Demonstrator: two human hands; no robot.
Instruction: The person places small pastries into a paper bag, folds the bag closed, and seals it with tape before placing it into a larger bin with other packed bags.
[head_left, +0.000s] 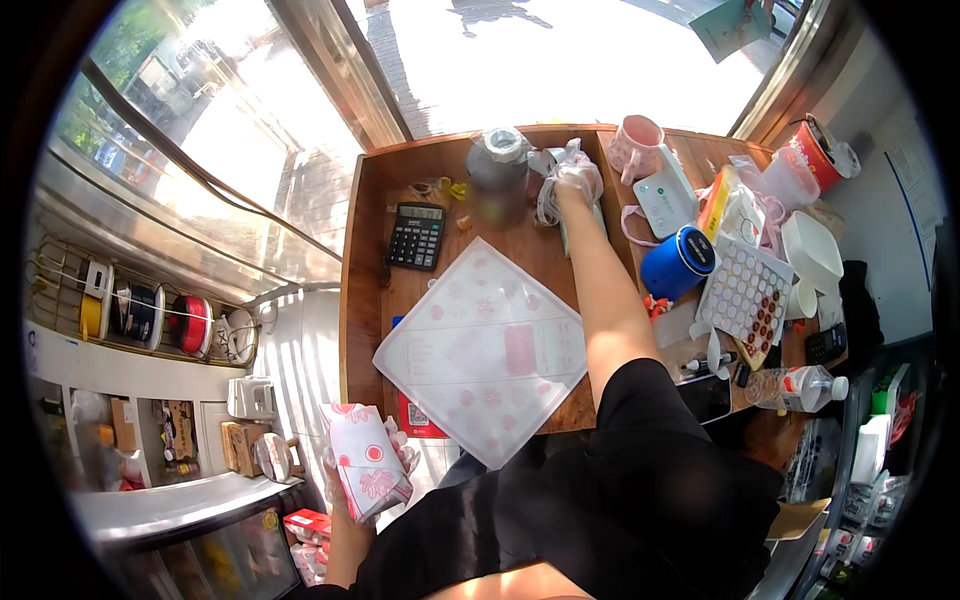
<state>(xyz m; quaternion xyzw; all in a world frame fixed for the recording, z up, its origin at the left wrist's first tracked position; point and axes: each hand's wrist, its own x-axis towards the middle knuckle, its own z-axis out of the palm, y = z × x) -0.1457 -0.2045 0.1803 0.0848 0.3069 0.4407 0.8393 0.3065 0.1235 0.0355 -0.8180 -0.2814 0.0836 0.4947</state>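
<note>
My left hand (339, 480), in what looks like a thin clear plastic glove, holds a package wrapped in white paper with red print (369, 465) beside the desk's front left corner. My right hand (573, 178) reaches across the desk to a bunch of thin white plastic bags (551, 165) at the back. Its fingers are among the plastic, so their grip is hidden. On the desk before me lies a sheet of printed white wrapping paper (480, 352), turned cornerwise and overhanging the front edge. Left of my right hand stands a lidded jar (499, 184), blurred in its lower part.
A black calculator (416, 236) lies at the desk's left. Crowding the right are a pink mug (636, 142), a blue canister (677, 262), a sheet of round stickers (744, 292), a phone (705, 397) and a plastic bottle (795, 388). Raised wooden edges (352, 270) border the desk.
</note>
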